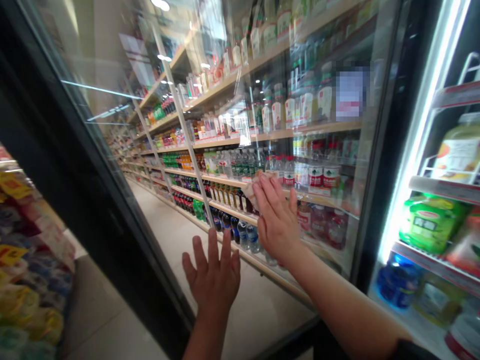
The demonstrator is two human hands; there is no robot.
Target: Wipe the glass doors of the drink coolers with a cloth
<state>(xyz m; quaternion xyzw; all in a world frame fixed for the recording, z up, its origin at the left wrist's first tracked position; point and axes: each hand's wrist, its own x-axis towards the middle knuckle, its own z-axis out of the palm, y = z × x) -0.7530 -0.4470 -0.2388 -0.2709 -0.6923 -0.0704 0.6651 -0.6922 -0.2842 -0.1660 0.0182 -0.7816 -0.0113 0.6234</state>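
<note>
While left hand (213, 275) spreads empty at lower centre, nearer right hand (276, 220), fingers flattish, pins cloth (249, 192) up-left of palm against glass (232, 100).

The right hand (277, 217) is covering part of a cloth (249, 192), and the bottom edge is cutting off the left forearm (209, 332). A pale panel (350, 94), perhaps a notice, is breaking into blocks, packaged goods (28, 300) are blurring, and the right edge is cropping a bottle (458, 145).
</note>
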